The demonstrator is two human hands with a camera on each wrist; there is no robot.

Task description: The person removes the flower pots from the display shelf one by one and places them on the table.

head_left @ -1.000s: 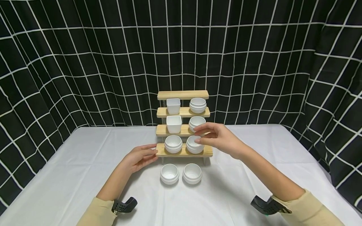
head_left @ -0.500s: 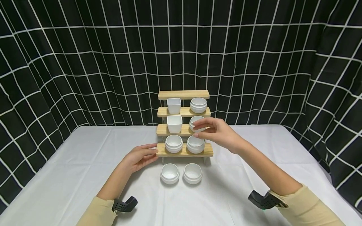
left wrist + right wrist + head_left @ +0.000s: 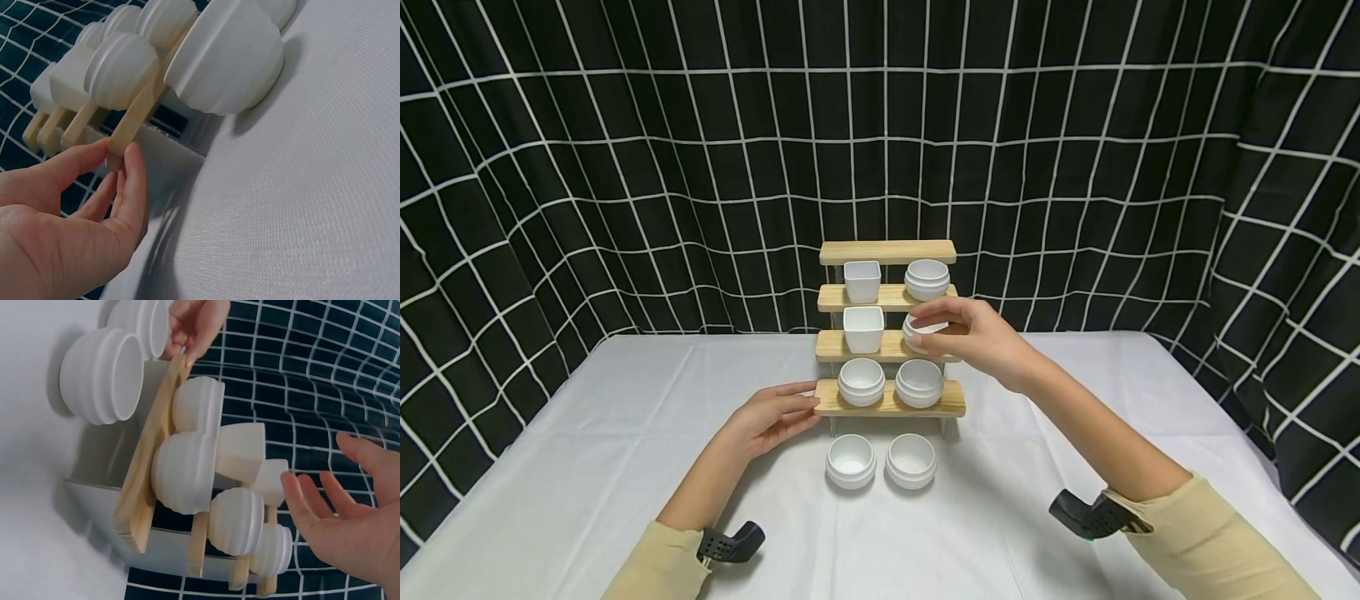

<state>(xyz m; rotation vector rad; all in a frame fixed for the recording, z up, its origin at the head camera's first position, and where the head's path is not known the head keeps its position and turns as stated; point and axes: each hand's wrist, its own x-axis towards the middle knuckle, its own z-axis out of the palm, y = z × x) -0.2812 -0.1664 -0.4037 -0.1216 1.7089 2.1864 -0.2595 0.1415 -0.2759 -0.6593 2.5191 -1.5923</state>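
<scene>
My left hand (image 3: 775, 417) pinches the left end of the lowest wooden board (image 3: 134, 122) of a tiered stand between thumb and fingers. My right hand (image 3: 981, 342) hovers at the stand's right side, fingers spread and slightly bent. In the head view it overlaps a round white bowl (image 3: 237, 522) on the second board from the bottom; the right wrist view shows a gap between the fingertips and the bowls. Two round ribbed bowls, left (image 3: 861, 383) and right (image 3: 919, 385), sit on the lowest board. Square white cups (image 3: 863, 331) stand on the left of the middle boards.
Two more round bowls, left (image 3: 850, 462) and right (image 3: 911, 462), stand on the white tablecloth (image 3: 647, 433) before the stand. The top board (image 3: 887, 252) bears nothing. A black curtain with white grid lines (image 3: 880, 125) hangs behind and at both sides.
My right hand has moved upward and away, from the lowest right bowl to beside the one on the second board. The left hand stays at the lowest board's end.
</scene>
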